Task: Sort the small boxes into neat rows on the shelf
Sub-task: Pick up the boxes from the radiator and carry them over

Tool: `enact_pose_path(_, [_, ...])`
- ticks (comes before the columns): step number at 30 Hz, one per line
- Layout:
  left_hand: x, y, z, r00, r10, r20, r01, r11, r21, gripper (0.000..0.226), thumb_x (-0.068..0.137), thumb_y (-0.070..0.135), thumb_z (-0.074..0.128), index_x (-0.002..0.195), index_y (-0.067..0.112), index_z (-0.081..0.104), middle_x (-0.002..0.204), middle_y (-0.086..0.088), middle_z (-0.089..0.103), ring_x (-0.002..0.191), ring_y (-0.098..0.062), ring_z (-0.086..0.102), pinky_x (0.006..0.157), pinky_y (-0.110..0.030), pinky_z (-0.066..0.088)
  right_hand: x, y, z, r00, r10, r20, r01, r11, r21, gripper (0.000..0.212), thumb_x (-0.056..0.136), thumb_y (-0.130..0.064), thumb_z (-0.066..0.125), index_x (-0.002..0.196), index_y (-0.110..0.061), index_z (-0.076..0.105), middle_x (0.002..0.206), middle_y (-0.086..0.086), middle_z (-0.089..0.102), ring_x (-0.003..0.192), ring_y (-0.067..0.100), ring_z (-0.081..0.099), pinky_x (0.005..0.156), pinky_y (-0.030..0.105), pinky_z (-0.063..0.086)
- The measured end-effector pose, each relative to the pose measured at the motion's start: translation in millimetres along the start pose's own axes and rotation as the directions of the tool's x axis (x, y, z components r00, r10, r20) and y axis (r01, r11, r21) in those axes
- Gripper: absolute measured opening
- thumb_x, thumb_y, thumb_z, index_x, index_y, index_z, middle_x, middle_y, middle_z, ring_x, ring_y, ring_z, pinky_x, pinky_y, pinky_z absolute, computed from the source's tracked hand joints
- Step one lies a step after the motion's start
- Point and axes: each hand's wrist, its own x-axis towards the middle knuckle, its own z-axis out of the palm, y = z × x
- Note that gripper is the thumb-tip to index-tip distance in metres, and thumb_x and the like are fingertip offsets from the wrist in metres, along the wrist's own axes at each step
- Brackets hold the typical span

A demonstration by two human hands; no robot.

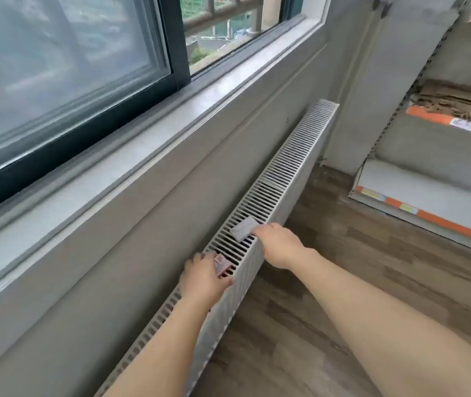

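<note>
Two hands gather small boxes off a radiator (280, 179) under the window: left hand (204, 277) grasping a pink box (220, 263), right hand (278, 245) pinching a white box (243, 229), apparently bound for the shelf (429, 216) at far right.

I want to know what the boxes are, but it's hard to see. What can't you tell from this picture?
Head view only:
- Pink box: mostly hidden under the left hand; print unreadable.
- White box: its lettering is too small and blurred; the right hand covers its near end.
- Shelf: cut off by the right edge; its price labels are too blurred to read.
- Window: the outside view is smeared.
</note>
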Motion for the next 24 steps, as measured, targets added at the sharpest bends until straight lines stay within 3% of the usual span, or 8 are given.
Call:
enact_pose_path(4, [12.0,-6.8,23.0,0.997,-0.047,-0.066,0.055,0.99,0.126,0.068,0.08,0.053,0.063,0.136,0.024,0.037,0.139,-0.002,0.04,0.128,-0.025,0.036,0.101,-0.036,0.036,31.9,-1.8,16.9,0.996,-0.072,-0.061,0.063,0.989,-0.131,0.077,0.088,0.0,0.052,0.151,-0.016,0.011,0.159,0.009,0.008,0.144,0.032,0.011,0.116,0.039,0.018])
enact_pose_path(8, [22.7,-10.3,31.9,0.983,0.002,-0.181,0.024,0.99,0.141,0.053,0.086,0.046,0.058,0.132,0.024,0.043,0.135,-0.001,0.043,0.124,-0.022,0.039,0.099,-0.034,0.037,61.7,-3.9,29.8,0.986,-0.109,-0.127,0.085,0.98,-0.181,0.076,0.089,-0.002,0.049,0.151,-0.018,0.009,0.159,0.008,0.004,0.145,0.033,0.006,0.118,0.041,0.014])
enact_pose_path(11, [26.1,-13.2,32.6,0.981,0.053,-0.186,-0.027,0.99,0.141,0.044,0.089,0.042,0.057,0.129,0.025,0.047,0.131,0.001,0.045,0.12,-0.02,0.04,0.094,-0.032,0.038,76.3,-4.0,37.0,0.985,-0.114,-0.133,0.09,0.98,-0.177,0.072,0.089,-0.003,0.049,0.151,-0.017,0.015,0.158,0.008,0.011,0.143,0.034,0.011,0.117,0.041,0.017])
enact_pose_path(15, [30.7,-16.2,32.3,0.98,0.11,-0.167,-0.085,0.985,0.147,0.04,0.092,0.04,0.052,0.13,0.027,0.048,0.128,0.003,0.047,0.117,-0.018,0.042,0.088,-0.029,0.038,78.2,-4.1,41.8,0.978,-0.083,-0.19,0.064,0.992,-0.105,0.063,0.084,0.002,0.051,0.143,-0.014,0.034,0.143,0.014,0.034,0.133,0.03,0.027,0.106,0.037,0.031])
enact_pose_path(18, [31.9,-12.1,30.3,0.978,0.101,-0.182,-0.08,0.99,0.119,0.041,0.094,0.036,0.051,0.133,0.025,0.046,0.131,0.002,0.046,0.119,-0.019,0.041,0.087,-0.03,0.04,67.7,1.2,37.7,0.978,-0.014,-0.21,0.004,0.999,-0.049,0.06,0.083,0.002,0.056,0.138,-0.012,0.038,0.133,0.013,0.039,0.124,0.028,0.034,0.092,0.033,0.039])
enact_pose_path(21, [38.5,1.3,23.5,0.974,0.123,-0.191,-0.105,0.989,0.105,0.041,0.095,0.033,0.05,0.134,0.023,0.046,0.132,0.0,0.047,0.119,-0.021,0.041,0.085,-0.033,0.043,47.9,13.7,32.8,0.972,0.093,-0.214,-0.09,0.996,0.026,0.059,0.085,0.002,0.056,0.138,-0.012,0.036,0.128,0.012,0.038,0.121,0.029,0.036,0.073,0.032,0.037])
enact_pose_path(24, [43.4,29.6,18.3,0.963,0.207,-0.172,-0.178,0.97,0.168,0.037,0.096,0.033,0.048,0.132,0.022,0.046,0.132,-0.001,0.046,0.118,-0.023,0.041,0.083,-0.033,0.044,20.0,35.5,29.2,0.946,0.2,-0.256,-0.179,0.979,0.1,0.054,0.086,0.001,0.057,0.135,-0.012,0.037,0.126,0.011,0.04,0.116,0.027,0.039,0.066,0.031,0.034])
